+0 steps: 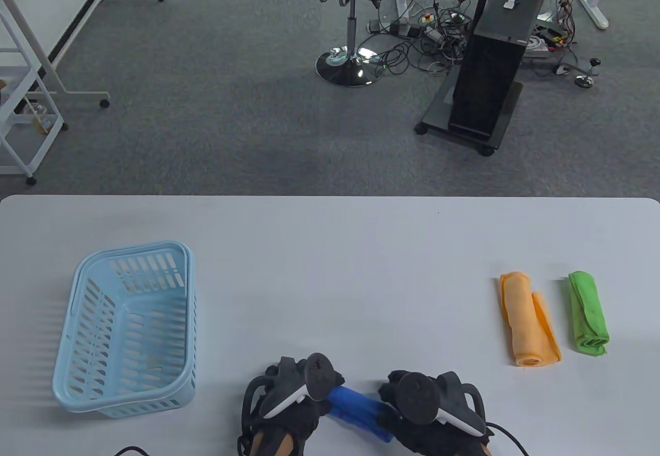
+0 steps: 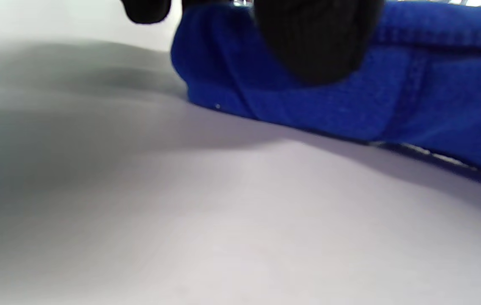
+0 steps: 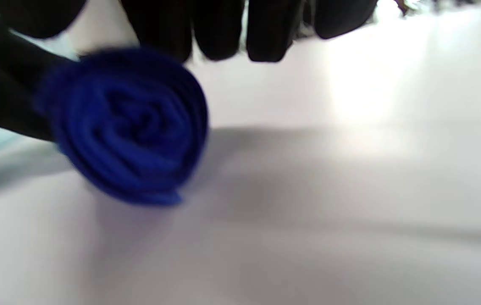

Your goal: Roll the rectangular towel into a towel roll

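A blue towel (image 1: 358, 408) lies rolled into a tight roll near the table's front edge, slanting down to the right. My left hand (image 1: 315, 407) grips its left end and my right hand (image 1: 396, 416) grips its right end, each with a tracker over the back. In the left wrist view a black fingertip (image 2: 316, 46) presses on the blue towel (image 2: 393, 97), which rests on the table. The right wrist view shows the blue towel (image 3: 132, 127) end-on as a spiral, with my fingers (image 3: 219, 29) curled over its top and the thumb behind it.
A light blue slotted basket (image 1: 135, 249) stands at the left of the white table (image 1: 335, 270). An orange towel roll (image 1: 526, 319) with a loose flap and a green towel roll (image 1: 588, 314) lie at the right. Beyond the far edge are carpet, a chair and cables.
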A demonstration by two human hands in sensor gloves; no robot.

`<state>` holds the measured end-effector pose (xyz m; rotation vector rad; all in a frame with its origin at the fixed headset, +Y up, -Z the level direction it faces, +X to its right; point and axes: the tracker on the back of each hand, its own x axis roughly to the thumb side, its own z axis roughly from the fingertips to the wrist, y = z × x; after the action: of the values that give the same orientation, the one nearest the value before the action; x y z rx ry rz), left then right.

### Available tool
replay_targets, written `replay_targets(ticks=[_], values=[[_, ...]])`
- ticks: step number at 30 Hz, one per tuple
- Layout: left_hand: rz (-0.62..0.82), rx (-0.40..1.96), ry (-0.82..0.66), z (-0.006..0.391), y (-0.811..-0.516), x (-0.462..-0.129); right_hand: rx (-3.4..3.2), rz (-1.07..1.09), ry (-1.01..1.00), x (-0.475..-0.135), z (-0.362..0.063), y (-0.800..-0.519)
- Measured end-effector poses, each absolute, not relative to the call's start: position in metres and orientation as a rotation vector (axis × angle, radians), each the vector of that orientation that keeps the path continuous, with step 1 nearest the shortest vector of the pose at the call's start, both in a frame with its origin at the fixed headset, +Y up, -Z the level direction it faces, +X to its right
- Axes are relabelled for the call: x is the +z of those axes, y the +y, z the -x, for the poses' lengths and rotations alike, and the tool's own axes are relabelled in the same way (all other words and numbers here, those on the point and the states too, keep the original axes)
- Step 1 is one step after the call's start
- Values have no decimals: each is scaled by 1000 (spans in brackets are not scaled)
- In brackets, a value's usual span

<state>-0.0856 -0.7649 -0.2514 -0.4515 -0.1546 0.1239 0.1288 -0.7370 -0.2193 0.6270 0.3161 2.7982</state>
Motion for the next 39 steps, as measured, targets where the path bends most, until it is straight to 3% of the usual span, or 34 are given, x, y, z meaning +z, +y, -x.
replay_targets(ticks=[2,5,9,12,17,21,26,33,39], values=[[428,93,-106,90,-763,-252,2703,-800,307,-209,-113,-738],[409,167,-122,93,-768,-253,2788,-898,630,-193,-87,-766],[352,138,-106,94,-756,-251,3128,-1020,392,-191,-75,-772],[220,208,-31,109,-739,-246,3219,-841,415,-206,-84,-770],[53,321,21,134,-721,-240,3298,-354,450,-246,-147,-774],[18,322,11,138,-715,-241,3306,63,532,-271,-205,-774],[52,316,8,138,-717,-241,3257,420,576,-286,-253,-771],[97,303,-23,134,-721,-240,3078,728,664,-298,-293,-768],[129,293,-23,133,-724,-241,3037,827,683,-300,-309,-769]])
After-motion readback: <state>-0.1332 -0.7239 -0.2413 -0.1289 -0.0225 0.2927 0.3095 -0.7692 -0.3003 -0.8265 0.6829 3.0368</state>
